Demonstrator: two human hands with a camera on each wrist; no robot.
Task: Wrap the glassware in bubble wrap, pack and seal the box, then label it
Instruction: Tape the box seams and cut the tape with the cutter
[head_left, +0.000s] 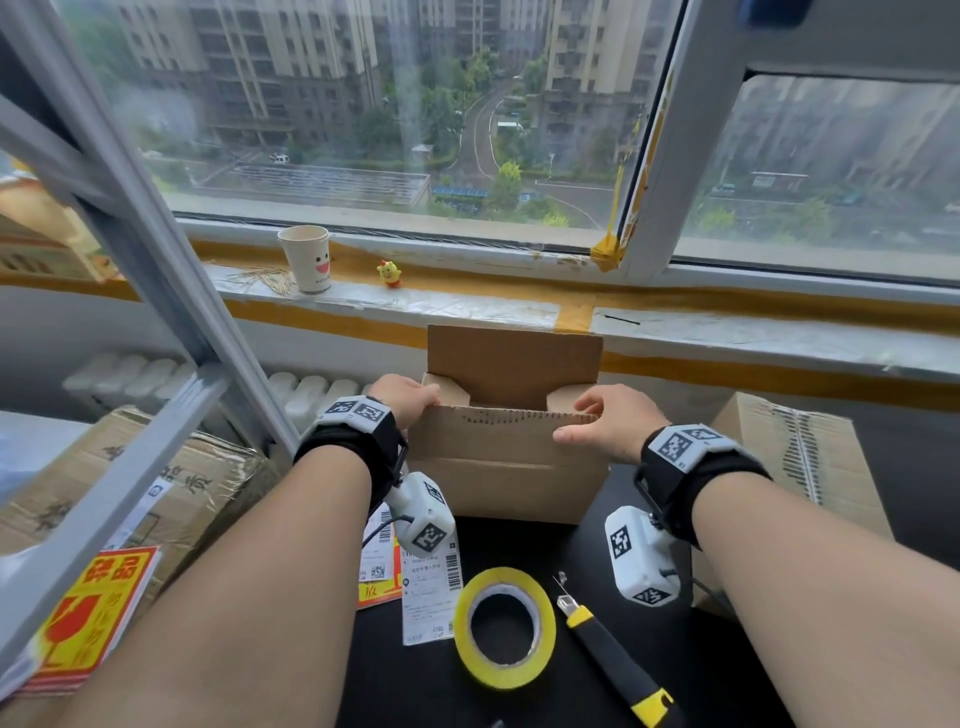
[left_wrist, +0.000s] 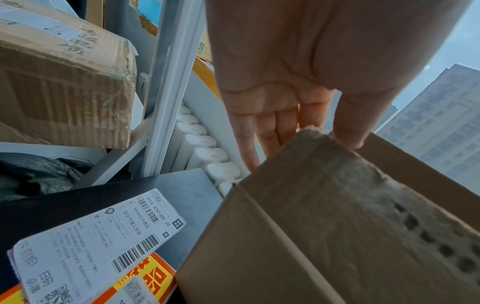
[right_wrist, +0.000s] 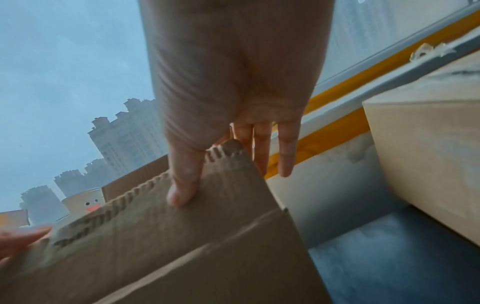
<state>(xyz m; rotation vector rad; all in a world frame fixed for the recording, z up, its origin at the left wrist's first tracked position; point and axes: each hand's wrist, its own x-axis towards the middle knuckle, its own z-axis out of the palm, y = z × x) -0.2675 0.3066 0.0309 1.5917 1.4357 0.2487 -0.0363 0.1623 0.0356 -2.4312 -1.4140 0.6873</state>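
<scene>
Both hands reaching forward — left hand (head_left: 408, 397), right hand (head_left: 613, 423) pinching box flap (head_left: 506, 434)

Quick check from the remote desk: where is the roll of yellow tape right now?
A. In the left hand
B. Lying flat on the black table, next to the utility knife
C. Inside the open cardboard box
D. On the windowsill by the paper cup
B: the roll of yellow tape lies flat on the black table beside the utility knife, while both hands hold the near flap of the cardboard box.
</scene>
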